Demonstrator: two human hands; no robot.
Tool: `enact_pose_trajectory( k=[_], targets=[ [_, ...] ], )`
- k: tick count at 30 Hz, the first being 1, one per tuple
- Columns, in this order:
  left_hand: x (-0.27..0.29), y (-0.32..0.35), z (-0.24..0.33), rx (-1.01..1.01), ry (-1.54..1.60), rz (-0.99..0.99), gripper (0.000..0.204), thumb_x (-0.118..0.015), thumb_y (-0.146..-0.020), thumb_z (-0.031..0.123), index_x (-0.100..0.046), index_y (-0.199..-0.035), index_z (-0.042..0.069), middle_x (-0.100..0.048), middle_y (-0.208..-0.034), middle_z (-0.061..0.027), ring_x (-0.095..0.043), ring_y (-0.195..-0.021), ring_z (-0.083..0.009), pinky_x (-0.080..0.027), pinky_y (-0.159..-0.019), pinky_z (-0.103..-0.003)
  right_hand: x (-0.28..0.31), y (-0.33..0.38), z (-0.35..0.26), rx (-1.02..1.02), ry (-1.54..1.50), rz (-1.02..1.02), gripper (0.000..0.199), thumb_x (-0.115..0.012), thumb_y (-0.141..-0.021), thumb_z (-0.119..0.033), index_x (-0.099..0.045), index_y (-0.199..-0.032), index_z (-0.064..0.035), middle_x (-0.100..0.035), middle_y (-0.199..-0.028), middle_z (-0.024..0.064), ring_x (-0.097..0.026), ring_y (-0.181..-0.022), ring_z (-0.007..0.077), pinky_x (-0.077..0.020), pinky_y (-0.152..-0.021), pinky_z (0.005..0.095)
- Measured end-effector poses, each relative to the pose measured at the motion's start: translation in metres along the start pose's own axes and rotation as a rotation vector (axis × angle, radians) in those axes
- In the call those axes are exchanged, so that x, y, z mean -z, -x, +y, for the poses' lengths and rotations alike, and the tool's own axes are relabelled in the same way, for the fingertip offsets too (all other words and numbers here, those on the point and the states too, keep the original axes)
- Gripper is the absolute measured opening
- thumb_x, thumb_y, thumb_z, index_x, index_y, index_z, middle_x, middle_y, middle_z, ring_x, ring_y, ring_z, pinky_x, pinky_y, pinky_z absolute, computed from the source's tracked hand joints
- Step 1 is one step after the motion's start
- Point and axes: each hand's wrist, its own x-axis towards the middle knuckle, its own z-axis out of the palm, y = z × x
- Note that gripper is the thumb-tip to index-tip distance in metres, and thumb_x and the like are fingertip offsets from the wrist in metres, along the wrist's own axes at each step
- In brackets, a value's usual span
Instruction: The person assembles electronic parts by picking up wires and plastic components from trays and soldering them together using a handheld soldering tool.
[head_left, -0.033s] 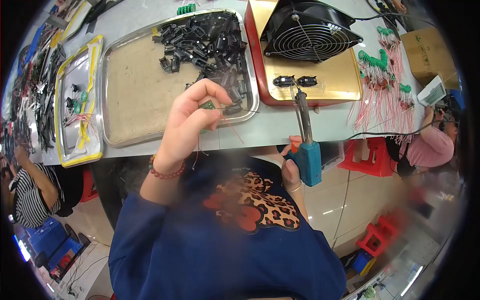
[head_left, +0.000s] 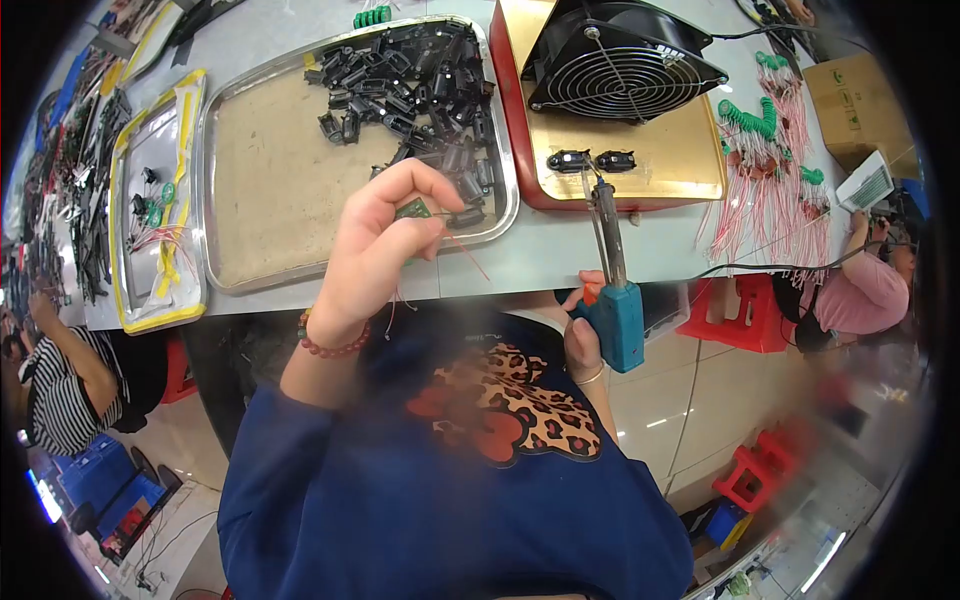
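Over the right part of the metal tray (head_left: 270, 170), my left hand (head_left: 370, 245) is closed in a pinch on a small green circuit board (head_left: 412, 209). Thin red wires (head_left: 466, 257) trail from it; my fingers cover much of the board. Below the table edge, my right hand (head_left: 583, 345) grips a teal soldering gun (head_left: 622, 330) pointing upward. Its tip reaches the left one of two small black plastic housings (head_left: 569, 161) on the gold-topped box (head_left: 660, 190); whether it touches cannot be told. The other black housing (head_left: 615, 161) lies just to the right.
Many black housings (head_left: 400, 90) are heaped in the tray. A black fan (head_left: 625, 85) stands on the box. Green boards with red and white wires (head_left: 760, 160) lie at right, near a cardboard box (head_left: 855, 110). A yellow-edged tray (head_left: 125, 220) is at left. Co-workers sit both sides.
A thin dark strand that stuck out to the right of my left fingertips no longer shows. Both hands and the soldering gun are nearly still.
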Motion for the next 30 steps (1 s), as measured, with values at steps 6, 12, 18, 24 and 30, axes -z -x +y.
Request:
enact_pose_trajectory(
  k=[6,12,18,24,30],
  targets=[
    [-0.004,0.000,0.004,-0.073,-0.492,0.083,0.006,-0.056,-0.079,0.004,-0.058,-0.080,-0.001,-0.061,-0.075,-0.0042,-0.056,-0.068,-0.0086,-0.043,-0.056,-0.022,0.001,0.001,0.000,-0.026,0.006,0.024,0.051,-0.071,-0.071,-0.032,-0.058,-0.099,0.0077,-0.059,-0.101,0.0192,-0.060,-0.064,0.0201,-0.0480,-0.059,0.0280],
    [0.001,-0.005,0.006,-0.072,-0.747,0.068,0.008,-0.058,-0.080,0.006,-0.058,-0.080,-0.002,-0.060,-0.065,-0.0074,-0.055,-0.058,-0.0088,-0.043,-0.053,-0.024,0.002,0.001,-0.001,-0.047,0.057,-0.008,0.051,-0.071,-0.072,-0.037,-0.058,-0.096,0.0062,-0.060,-0.102,0.0176,-0.061,-0.065,0.0197,-0.0479,-0.060,0.0280],
    [-0.001,-0.009,0.015,-0.163,-0.607,0.091,0.013,-0.059,-0.085,0.010,-0.056,-0.082,-0.002,-0.056,-0.069,-0.0014,-0.050,-0.065,-0.0062,-0.042,-0.059,-0.022,0.005,0.000,0.000,-0.046,0.049,-0.027,0.047,-0.071,-0.071,-0.032,-0.058,-0.096,0.0055,-0.060,-0.102,0.0182,-0.061,-0.066,0.0200,-0.0480,-0.061,0.0279],
    [-0.011,-0.027,0.017,-0.201,-0.653,0.003,0.016,-0.057,-0.086,0.013,-0.055,-0.082,-0.002,-0.056,-0.068,-0.0029,-0.050,-0.062,-0.0071,-0.041,-0.057,-0.022,0.005,-0.001,0.002,-0.046,-0.016,-0.024,0.043,-0.070,-0.071,-0.028,-0.058,-0.097,0.0044,-0.060,-0.104,0.0182,-0.061,-0.065,0.0195,-0.0477,-0.062,0.0276],
    [-0.009,-0.046,0.028,-0.173,-0.878,-0.144,0.021,-0.059,-0.088,0.016,-0.056,-0.080,-0.003,-0.054,-0.070,-0.0005,-0.047,-0.067,-0.0052,-0.040,-0.060,-0.021,0.006,-0.001,0.003,-0.031,-0.009,-0.030,0.044,-0.069,-0.071,-0.030,-0.059,-0.097,0.0037,-0.060,-0.103,0.0172,-0.061,-0.065,0.0187,-0.0462,-0.060,0.0271]
  ],
)
